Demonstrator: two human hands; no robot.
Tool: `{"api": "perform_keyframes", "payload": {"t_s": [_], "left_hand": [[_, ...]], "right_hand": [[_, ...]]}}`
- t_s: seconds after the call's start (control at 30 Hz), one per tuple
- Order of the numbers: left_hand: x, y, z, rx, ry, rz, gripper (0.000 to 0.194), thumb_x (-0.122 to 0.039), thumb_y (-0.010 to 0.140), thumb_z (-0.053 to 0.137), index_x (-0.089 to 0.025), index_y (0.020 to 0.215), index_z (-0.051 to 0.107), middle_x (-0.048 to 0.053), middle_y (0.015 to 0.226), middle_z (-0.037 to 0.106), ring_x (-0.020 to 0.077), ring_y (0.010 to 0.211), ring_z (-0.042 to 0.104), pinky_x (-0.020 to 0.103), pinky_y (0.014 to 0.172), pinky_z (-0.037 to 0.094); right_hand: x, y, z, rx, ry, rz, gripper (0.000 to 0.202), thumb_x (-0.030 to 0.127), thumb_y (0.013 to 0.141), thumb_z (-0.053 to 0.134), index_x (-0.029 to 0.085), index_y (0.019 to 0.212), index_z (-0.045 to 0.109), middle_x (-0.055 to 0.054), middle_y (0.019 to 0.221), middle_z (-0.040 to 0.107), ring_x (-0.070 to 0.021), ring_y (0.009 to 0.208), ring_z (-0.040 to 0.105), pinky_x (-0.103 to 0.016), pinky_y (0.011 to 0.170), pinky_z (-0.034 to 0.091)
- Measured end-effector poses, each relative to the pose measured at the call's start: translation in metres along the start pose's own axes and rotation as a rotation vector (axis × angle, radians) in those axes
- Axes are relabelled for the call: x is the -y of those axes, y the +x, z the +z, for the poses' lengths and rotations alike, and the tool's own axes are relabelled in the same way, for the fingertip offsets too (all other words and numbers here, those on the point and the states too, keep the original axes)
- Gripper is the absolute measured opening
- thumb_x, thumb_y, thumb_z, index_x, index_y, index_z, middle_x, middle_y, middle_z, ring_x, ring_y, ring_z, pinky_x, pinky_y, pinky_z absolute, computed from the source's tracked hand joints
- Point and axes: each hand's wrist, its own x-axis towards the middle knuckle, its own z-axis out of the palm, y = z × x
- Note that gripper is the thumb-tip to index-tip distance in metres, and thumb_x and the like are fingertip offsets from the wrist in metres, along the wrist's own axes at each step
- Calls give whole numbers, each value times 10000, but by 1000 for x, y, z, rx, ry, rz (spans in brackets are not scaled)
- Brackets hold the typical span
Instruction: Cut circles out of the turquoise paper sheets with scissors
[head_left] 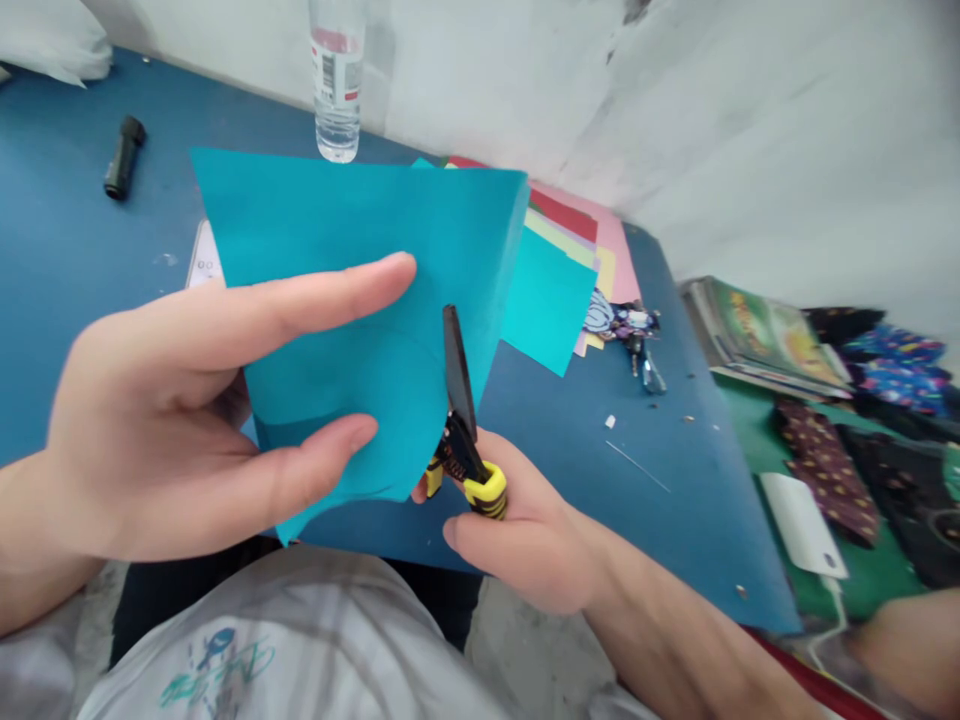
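A sheet of teal paper (pixel 337 220) is held up over the blue table by my left hand (pixel 172 420). The thumb and index finger lie across its near face, and the other fingers are hidden behind it. A faint curved line shows on the paper, and its lower edge has a curved cut. My right hand (pixel 532 530) grips scissors (pixel 461 390) with yellow and black handles. One dark blade lies in front of the paper, at its right part; the other blade is hidden behind the sheet.
Coloured paper sheets (pixel 551 300) lie behind the teal sheet, with keys (pixel 645 365) beside them. A water bottle (pixel 337 90) stands by the wall. A black flashlight-like cylinder (pixel 124 158) lies left. Books (pixel 772 340) and a white power bank (pixel 804 525) rest on a green surface at right, near another person's arm (pixel 911 650).
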Motion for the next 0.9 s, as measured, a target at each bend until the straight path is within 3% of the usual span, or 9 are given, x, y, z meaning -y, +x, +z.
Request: {"api": "perform_keyframes", "payload": {"t_s": [0.07,0.23,0.37,0.53,0.63,0.9], "left_hand": [[0,1,0,0,-11,-4,616,-560,1052,860,-448,1640,717,-25,1411,854,363,1121,882,483,961,844],[1,1,0,-15,-11,-15,617,-575,1035,873,-447,1623,736,-11,1302,880,375,1147,873,461,944,836],[2,0,1,-10,37,-9,635,-615,1047,846,-443,1644,715,1,1440,851,350,972,869,457,745,822],[1,0,-1,-19,46,-16,625,-641,1042,844,-484,1633,717,-22,1328,883,295,841,836,386,605,749],[1,-1,-2,-11,60,-17,625,-672,1052,827,-498,1640,705,-26,1320,883,271,830,825,356,610,739],[0,-3,0,-11,51,-21,628,-643,1057,832,-466,1646,709,17,1306,885,322,798,821,438,571,748]], "right_hand": [[-1,0,0,7,13,-12,311,52,700,714,270,921,699,1,990,717,-238,901,641,-359,815,574],[-1,1,1,1,16,-54,312,30,701,694,263,909,686,7,971,698,-220,872,617,-340,781,545],[-2,2,-1,26,-10,-64,310,28,692,696,261,896,684,17,939,697,-211,839,609,-332,756,524],[-4,3,-3,33,-13,-75,282,39,718,705,259,893,682,14,939,698,-214,838,615,-339,759,516],[-5,2,-3,34,-12,-78,282,39,721,706,254,901,681,17,934,694,-210,837,610,-337,766,516],[-5,2,-3,18,-30,-72,278,52,709,713,260,890,673,21,916,693,-213,824,615,-338,751,518]]}}
